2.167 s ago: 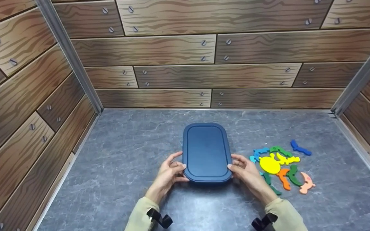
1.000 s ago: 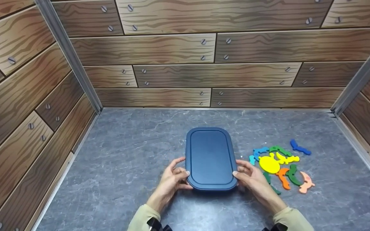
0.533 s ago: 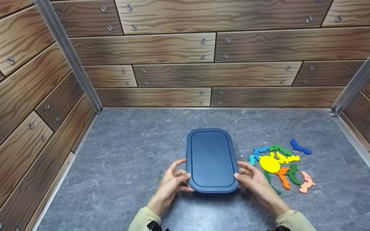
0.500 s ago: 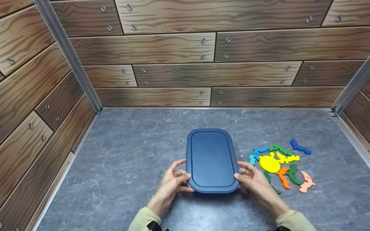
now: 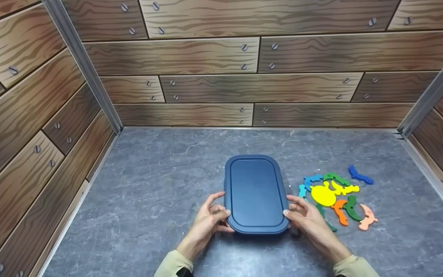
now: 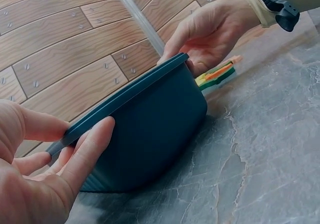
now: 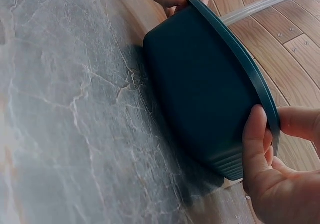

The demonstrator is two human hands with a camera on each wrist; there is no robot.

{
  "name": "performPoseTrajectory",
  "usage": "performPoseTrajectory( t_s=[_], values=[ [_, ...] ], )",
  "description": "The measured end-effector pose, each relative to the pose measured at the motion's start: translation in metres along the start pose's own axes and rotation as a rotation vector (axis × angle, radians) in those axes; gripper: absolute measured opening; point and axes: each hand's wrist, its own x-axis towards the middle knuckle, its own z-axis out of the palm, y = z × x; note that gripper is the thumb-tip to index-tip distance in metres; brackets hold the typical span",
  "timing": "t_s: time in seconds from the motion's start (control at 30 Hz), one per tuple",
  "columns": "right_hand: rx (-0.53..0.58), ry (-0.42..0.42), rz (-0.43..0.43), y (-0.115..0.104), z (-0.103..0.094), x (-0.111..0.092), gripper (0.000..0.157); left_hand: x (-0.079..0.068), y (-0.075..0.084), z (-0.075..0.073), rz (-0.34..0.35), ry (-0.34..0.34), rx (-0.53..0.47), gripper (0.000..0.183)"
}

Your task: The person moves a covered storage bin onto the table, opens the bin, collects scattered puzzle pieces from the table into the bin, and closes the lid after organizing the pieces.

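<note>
A dark blue rectangular food container (image 5: 258, 192) with rounded corners, its lid on, is in the middle front of the head view. My left hand (image 5: 208, 221) pinches its left side near the front corner, thumb on the lid's edge. Opposite, my right hand (image 5: 310, 219) grips the right side the same way. In the left wrist view the lid's rim (image 6: 130, 96) overhangs deep, tapering walls. Ridges mark the near end of the wall (image 7: 227, 161) in the right wrist view, with a dark shadow beneath. What is inside is hidden by the lid.
To the right lie several flat animal-shaped pieces: a round yellow piece (image 5: 323, 195), an orange piece (image 5: 340, 212), a pink piece (image 5: 367, 218) and a dark blue piece (image 5: 360, 176) farther back. Wood-patterned walls (image 5: 206, 88) enclose the grey marbled table (image 5: 160, 173).
Both hands have brought the container toward me and slightly right. Over the last half second it has barely shifted. The lid has stayed on and the coloured pieces lie where they were.
</note>
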Motion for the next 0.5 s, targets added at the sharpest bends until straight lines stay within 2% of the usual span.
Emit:
performPoseTrajectory(
  t_s=[0.5],
  values=[
    [0.01, 0.008, 0.036, 0.0008, 0.0002, -0.0095, 0.067, -0.0062, -0.0025, 0.0037, -0.01, 0.008, 0.002, 0.065]
  ],
)
